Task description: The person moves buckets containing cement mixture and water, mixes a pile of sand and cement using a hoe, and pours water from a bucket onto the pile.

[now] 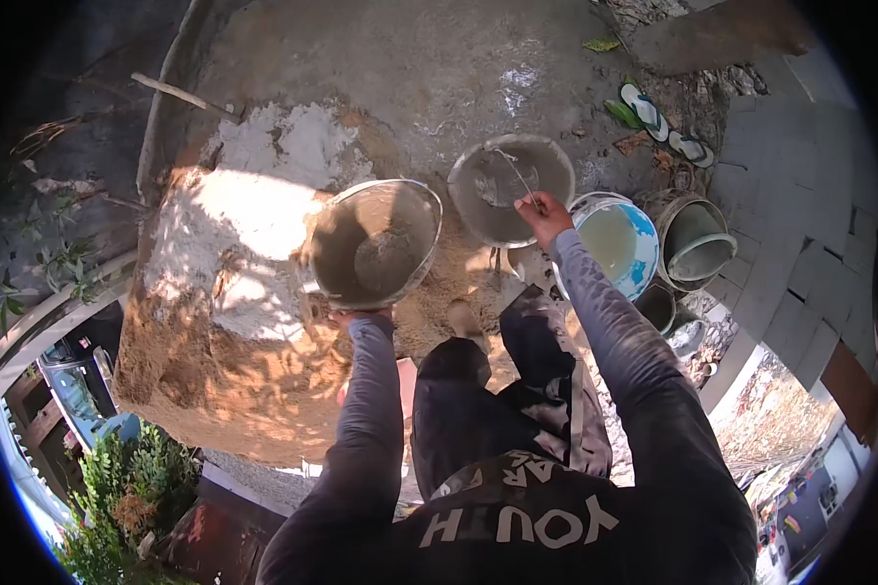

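Note:
My left hand (363, 314) is under the near rim of a grey bucket (376, 244), tilted over the pile of sand; its fingers are mostly hidden beneath the bucket. A little grey residue lies inside that bucket. My right hand (544, 216) is closed on the thin wire handle (520, 174) of a second grey bucket (476, 190), which stands just beyond it. Right beside my right wrist is a white and blue bucket (610, 239) holding cloudy liquid.
White powder (263, 210) lies over the brown sand pile (180, 361) at left. More buckets (695, 244) stand at right, near stacked grey blocks (780, 195). Flip-flops (644, 112) lie at the upper right. A stick (180, 96) is at the upper left.

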Motion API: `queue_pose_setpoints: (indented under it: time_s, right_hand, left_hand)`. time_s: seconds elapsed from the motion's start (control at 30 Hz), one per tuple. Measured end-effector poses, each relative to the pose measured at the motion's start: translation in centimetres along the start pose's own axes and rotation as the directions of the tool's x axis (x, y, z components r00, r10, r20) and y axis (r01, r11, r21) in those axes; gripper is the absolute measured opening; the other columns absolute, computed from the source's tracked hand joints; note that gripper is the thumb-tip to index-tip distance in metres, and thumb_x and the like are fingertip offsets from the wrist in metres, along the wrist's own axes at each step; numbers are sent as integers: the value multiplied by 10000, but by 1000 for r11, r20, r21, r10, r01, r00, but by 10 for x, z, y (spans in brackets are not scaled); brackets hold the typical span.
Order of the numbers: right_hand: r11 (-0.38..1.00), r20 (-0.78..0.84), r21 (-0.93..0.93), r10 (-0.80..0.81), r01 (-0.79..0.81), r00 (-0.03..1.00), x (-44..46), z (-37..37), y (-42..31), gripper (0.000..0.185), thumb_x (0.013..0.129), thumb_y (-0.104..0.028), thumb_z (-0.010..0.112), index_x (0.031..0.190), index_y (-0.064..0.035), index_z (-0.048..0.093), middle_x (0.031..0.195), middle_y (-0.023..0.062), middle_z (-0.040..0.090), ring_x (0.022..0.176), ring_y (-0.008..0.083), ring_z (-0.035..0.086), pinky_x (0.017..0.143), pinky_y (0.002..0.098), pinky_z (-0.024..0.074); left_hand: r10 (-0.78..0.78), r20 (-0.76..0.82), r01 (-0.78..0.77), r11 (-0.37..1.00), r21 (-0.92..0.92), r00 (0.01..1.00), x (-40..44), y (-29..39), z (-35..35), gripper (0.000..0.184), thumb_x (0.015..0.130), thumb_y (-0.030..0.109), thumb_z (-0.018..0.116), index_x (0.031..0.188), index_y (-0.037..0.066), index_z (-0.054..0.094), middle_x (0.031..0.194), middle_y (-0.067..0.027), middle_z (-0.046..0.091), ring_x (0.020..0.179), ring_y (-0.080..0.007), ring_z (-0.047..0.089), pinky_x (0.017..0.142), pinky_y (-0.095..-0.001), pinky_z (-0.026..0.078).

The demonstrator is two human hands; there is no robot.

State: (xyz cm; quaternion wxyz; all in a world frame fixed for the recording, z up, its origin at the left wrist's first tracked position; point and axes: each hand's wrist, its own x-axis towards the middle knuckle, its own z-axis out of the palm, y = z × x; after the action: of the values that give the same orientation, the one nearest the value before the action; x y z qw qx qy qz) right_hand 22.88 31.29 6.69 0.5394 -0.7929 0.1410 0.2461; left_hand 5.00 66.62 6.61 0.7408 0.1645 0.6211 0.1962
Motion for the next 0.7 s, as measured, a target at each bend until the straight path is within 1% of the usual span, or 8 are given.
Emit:
queue_pose_setpoints:
  time_s: [0.1, 0.17, 0.3, 0.4, 0.5, 0.6, 0.63, 0.7]
  right_hand:
    - [980, 7, 162, 116, -116, 993, 54, 21, 19, 371, 798, -361, 744, 969, -79, 573, 800, 41, 610, 723, 150, 582, 643, 300, 489]
    - [944, 11, 288, 163, -160, 987, 70, 27, 13, 346, 786, -298, 772, 941, -88, 545, 757, 22, 572, 634, 108, 549, 553, 272, 477]
    - [974, -109, 159, 177, -159, 978, 91, 10, 25, 356, 824, -334, 740, 960, -73, 540, 679, -8, 520, 550, 75, 483, 544, 265, 486]
    - [977, -9, -5, 213, -213, 977, 67, 9, 18, 358, 853, -386, 706, 953, -73, 564, 645, -35, 487, 571, 56, 464, 544, 262, 484]
    - [957, 40, -225, 197, -184, 980, 50, 14, 20, 429, 865, -473, 663, 950, -59, 588, 634, -20, 507, 589, 80, 488, 573, 275, 478]
    - [800, 85, -599, 90, -21, 992, 46, 18, 23, 491, 860, -522, 638, 986, -49, 599, 674, 35, 556, 630, 136, 538, 636, 309, 477]
    - [792, 111, -611, 89, -3, 990, 46, 22, 27, 528, 851, -558, 619, 1006, -53, 614, 727, 80, 582, 683, 195, 569, 699, 338, 468]
    - [740, 248, -663, 72, 115, 966, 48, 30, 45, 509, 854, -546, 619, 997, -58, 624, 767, 90, 607, 718, 231, 594, 714, 352, 473]
  left_hand:
    - [36, 66, -34, 999, -27, 997, 102, -79, -22, 814, 854, 735, 254, 1397, 155, 433, 1469, -78, 397, 1319, -316, 399, 1071, -558, 336]
    - [20, -3, -20, 995, -100, 1000, 157, -127, -41, 832, 846, 750, 276, 1384, 139, 445, 1468, -72, 401, 1332, -299, 384, 1080, -526, 339]
    - [62, -62, -83, 896, -437, 996, 146, -186, -25, 807, 841, 737, 389, 1332, 104, 484, 1412, -57, 458, 1281, -278, 435, 1050, -511, 373]
    - [-103, -174, 30, 925, -378, 979, 138, -217, -51, 741, 841, 680, 500, 1328, 122, 460, 1343, -48, 498, 1205, -265, 482, 1008, -490, 403]
    - [-500, -274, 421, 856, -301, 821, 153, -238, -71, 715, 879, 587, 544, 1390, 118, 373, 1370, -47, 478, 1300, -306, 415, 1005, -514, 391]
    - [-486, -182, 501, 864, 50, 855, 154, -243, -93, 721, 891, 586, 525, 1391, 99, 344, 1378, -35, 468, 1279, -313, 438, 992, -494, 401]
    - [-515, -171, 542, 814, 210, 840, 163, -237, -98, 718, 888, 598, 519, 1401, 126, 347, 1409, -34, 439, 1280, -316, 437, 1008, -485, 382]
    - [-463, -271, 527, 809, 261, 844, 181, -223, -102, 740, 882, 605, 522, 1427, 144, 330, 1445, -34, 405, 1277, -308, 438, 1015, -475, 367]
